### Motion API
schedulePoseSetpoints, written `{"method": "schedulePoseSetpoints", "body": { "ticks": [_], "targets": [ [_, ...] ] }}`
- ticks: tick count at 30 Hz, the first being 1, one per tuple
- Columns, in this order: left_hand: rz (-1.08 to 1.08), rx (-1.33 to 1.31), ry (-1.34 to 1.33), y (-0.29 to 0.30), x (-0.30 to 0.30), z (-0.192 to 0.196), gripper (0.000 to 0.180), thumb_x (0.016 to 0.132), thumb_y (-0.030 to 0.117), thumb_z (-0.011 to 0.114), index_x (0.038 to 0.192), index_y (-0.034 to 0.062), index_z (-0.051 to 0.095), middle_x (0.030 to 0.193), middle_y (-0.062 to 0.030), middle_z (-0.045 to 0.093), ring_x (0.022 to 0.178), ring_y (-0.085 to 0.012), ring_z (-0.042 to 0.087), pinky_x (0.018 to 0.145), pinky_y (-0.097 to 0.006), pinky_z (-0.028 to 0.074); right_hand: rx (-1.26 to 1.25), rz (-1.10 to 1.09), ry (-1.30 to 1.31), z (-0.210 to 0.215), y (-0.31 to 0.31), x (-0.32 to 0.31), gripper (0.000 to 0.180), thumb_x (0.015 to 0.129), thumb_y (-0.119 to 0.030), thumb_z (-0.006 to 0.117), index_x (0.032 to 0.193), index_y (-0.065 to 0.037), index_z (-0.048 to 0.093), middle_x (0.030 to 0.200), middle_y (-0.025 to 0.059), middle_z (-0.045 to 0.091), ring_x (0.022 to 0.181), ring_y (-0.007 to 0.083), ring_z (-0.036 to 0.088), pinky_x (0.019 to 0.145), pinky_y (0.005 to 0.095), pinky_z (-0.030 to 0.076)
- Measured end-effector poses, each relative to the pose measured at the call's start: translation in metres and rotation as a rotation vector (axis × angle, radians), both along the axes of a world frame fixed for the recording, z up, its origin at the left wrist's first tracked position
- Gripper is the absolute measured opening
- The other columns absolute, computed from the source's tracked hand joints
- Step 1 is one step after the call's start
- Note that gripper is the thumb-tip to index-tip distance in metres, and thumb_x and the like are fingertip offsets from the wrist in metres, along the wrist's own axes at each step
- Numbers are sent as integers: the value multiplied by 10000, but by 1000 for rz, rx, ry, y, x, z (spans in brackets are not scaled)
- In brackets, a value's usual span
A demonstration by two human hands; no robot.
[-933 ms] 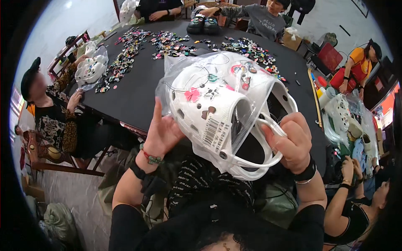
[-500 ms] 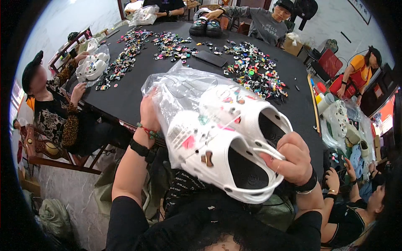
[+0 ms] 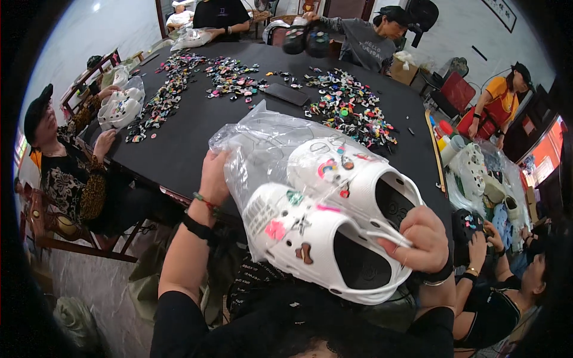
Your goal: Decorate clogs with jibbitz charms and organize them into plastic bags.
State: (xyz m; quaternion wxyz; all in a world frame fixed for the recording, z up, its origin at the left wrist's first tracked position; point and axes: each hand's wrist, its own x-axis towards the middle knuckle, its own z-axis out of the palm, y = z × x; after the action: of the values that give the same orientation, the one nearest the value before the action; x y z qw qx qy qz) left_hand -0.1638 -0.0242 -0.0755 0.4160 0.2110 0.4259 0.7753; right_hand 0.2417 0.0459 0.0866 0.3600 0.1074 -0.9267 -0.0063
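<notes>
A pair of white clogs with colourful charms on the uppers hangs in front of me above the table's near edge. Their toes are inside a transparent plastic bag, while the heel ends stick out. My right hand is closed round the heel straps of both clogs. On the other side my left hand pinches the bag's left edge, its fingertips partly hidden behind the film. A pink flower, a rainbow and a brown bone-shaped charm show on the clogs.
Piles of small charms spread over the black table, around a dark flat tray. Co-workers surround it; one handles white clogs at left, another dark clogs at the back. More clogs lie at right.
The clogs and bag have shifted slightly right and down, still in both hands. Across the table, a co-worker has raised the dark clogs off the surface.
</notes>
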Motion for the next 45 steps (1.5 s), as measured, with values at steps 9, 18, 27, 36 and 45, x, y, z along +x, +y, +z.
{"method": "schedulePoseSetpoints", "body": {
  "ticks": [9,18,27,36,45],
  "targets": [
    [214,-192,927,-1,-25,61,602,969,314,536,1493,100,331,1469,-168,412,1392,-275,323,1127,-437,273,86,122,-149,-5,0,7,366,593,-56,874,672,-121,523,635,0,414,623,192,516,474,295,405],
    [-431,-281,1459,49,22,62,471,976,378,563,1375,129,535,1272,-126,612,1095,-236,572,955,-368,445,102,184,-240,-9,-7,-7,326,667,-14,821,704,-115,513,637,-6,420,636,184,520,534,299,454],
    [-38,-185,1375,49,33,73,157,877,153,691,841,2,721,651,-81,639,576,-116,537,544,-298,414,154,105,-286,-28,-7,-8,204,609,-116,635,655,-91,438,667,21,442,677,185,525,656,314,488],
    [60,-271,1455,49,25,54,182,869,188,707,848,8,726,579,-111,589,502,-163,534,499,-333,395,268,176,-333,-27,-4,-8,197,638,-136,632,632,-86,442,644,14,449,661,168,511,659,295,486],
    [-547,-193,1151,49,12,21,272,986,223,581,913,-26,663,806,-12,651,764,-98,573,719,-283,469,250,129,-207,-22,-1,5,168,641,-132,649,685,-84,494,634,8,413,689,184,530,626,293,471]
  ]
}}
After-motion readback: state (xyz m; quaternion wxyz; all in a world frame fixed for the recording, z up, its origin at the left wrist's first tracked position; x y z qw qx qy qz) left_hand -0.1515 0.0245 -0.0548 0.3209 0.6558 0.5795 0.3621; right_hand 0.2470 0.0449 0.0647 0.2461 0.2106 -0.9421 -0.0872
